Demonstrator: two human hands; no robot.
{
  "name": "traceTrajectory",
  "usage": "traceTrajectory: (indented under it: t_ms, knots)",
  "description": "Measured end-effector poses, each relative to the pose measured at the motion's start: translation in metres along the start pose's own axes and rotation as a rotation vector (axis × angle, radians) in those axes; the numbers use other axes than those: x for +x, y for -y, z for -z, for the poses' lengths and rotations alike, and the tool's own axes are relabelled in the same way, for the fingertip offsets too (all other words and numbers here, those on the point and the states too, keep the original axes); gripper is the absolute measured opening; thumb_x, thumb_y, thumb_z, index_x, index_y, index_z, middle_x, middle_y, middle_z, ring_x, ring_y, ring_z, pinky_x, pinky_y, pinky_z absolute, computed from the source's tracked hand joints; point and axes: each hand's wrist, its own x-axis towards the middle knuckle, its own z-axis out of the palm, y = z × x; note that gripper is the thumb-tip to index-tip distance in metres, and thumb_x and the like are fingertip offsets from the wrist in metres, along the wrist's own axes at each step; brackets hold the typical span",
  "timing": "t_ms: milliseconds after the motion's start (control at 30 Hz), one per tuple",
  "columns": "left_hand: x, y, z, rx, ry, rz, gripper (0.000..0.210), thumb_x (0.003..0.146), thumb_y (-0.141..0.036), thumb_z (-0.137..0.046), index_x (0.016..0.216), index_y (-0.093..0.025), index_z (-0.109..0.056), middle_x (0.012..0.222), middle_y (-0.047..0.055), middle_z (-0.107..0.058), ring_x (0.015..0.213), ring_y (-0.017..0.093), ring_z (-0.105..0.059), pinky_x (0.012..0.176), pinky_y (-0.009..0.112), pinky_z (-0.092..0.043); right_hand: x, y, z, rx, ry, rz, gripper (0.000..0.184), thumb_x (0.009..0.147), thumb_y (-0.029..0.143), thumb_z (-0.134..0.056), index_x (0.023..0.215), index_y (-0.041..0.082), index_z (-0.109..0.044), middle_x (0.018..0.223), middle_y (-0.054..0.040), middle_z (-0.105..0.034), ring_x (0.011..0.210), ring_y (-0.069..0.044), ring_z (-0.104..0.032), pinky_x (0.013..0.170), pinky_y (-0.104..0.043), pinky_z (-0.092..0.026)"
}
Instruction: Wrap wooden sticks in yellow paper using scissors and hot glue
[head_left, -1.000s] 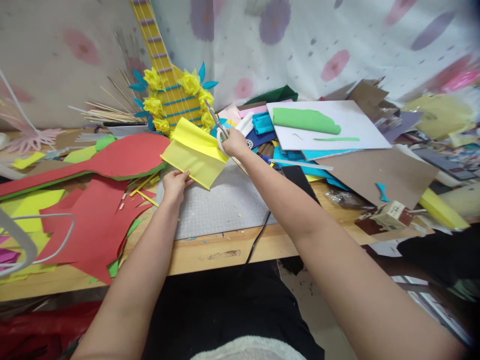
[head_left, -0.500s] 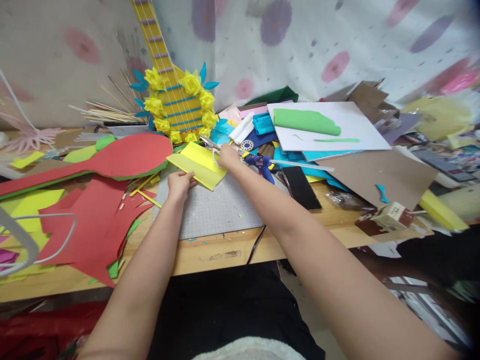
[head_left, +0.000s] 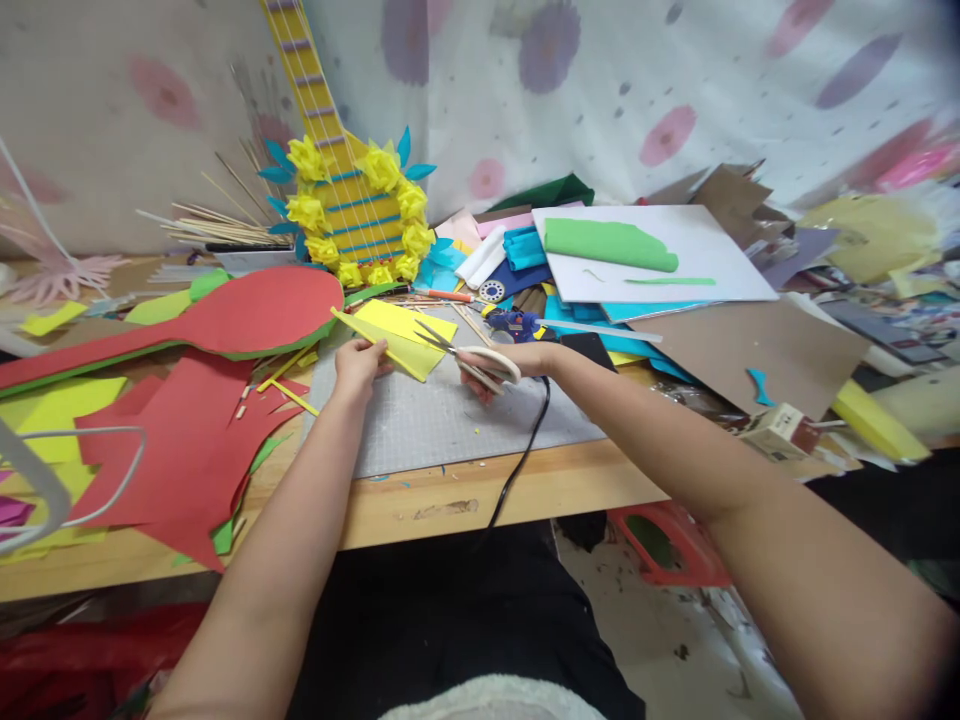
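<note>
My left hand pinches the left end of a folded sheet of yellow paper, held just over the grey cutting mat. In my right hand is a pair of scissors with pale handles. Their blades are parted and point left, over or beside the right edge of the yellow paper; whether they touch it I cannot tell. Behind my right hand lies a blue glue gun with a pale glue stick in its back. A black phone is partly covered by my right wrist.
A paper guitar with yellow flowers leans at the back. Left lie a red paddle-shaped cutout and red paper scraps. A white board bearing a green roll sits right. A black cable crosses the table's front edge.
My right hand has come back and to the right from behind the yellow paper, bringing the scissors, whose blades now point at the paper's right side. My left hand stays on the paper.
</note>
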Motion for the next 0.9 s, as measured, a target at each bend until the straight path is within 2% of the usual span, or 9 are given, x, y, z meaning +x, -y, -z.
traceTrajectory:
  t_ms: [267,433,633,733,900]
  knots:
    - [-0.002,0.002,-0.003,-0.092,-0.001,-0.021,0.012,0.069,-0.005,-0.059,0.062,-0.011,-0.051,0.062,0.002,-0.059,0.054,0.011,-0.058,0.060,0.030,-0.054,-0.009,-0.005,-0.001,0.133,0.052,0.013,0.057,0.080,0.064,-0.037,0.087,0.010,-0.055,0.062,-0.0031,-0.057,0.061,-0.014,-0.061,0.059,-0.028,-0.051]
    - [0.000,0.002,0.001,-0.199,-0.038,-0.039,0.012,0.070,-0.004,-0.058,0.061,-0.010,-0.053,0.061,0.002,-0.059,0.054,0.009,-0.058,0.062,0.026,-0.053,-0.015,0.001,0.005,-0.025,0.014,-0.119,0.056,0.077,0.065,-0.042,0.086,0.011,-0.056,0.065,-0.0051,-0.060,0.059,-0.015,-0.061,0.055,-0.027,-0.050]
    - [0.001,0.002,0.005,-0.300,-0.030,-0.007,0.015,0.073,-0.003,-0.057,0.060,-0.010,-0.054,0.061,0.002,-0.059,0.056,0.008,-0.059,0.067,0.026,-0.054,-0.031,0.001,0.011,-0.097,0.054,-0.191,0.053,0.077,0.063,-0.046,0.085,0.011,-0.056,0.061,-0.0028,-0.057,0.051,-0.011,-0.055,0.049,-0.023,-0.046]
    - [-0.001,0.001,0.004,-0.327,-0.019,0.015,0.015,0.074,-0.003,-0.056,0.060,-0.010,-0.054,0.059,0.002,-0.059,0.056,0.008,-0.059,0.070,0.027,-0.054,-0.023,-0.002,0.007,-0.089,0.035,-0.194,0.052,0.075,0.063,-0.047,0.079,0.012,-0.054,0.058,-0.0007,-0.053,0.051,-0.009,-0.054,0.050,-0.022,-0.046]
    - [-0.006,0.000,0.004,-0.352,-0.013,0.050,0.016,0.075,-0.002,-0.055,0.061,-0.009,-0.054,0.060,0.002,-0.060,0.056,0.008,-0.060,0.074,0.029,-0.054,-0.002,-0.002,-0.002,-0.029,0.077,-0.172,0.055,0.075,0.067,-0.043,0.075,0.012,-0.049,0.057,0.0012,-0.049,0.052,-0.010,-0.054,0.049,-0.023,-0.047]
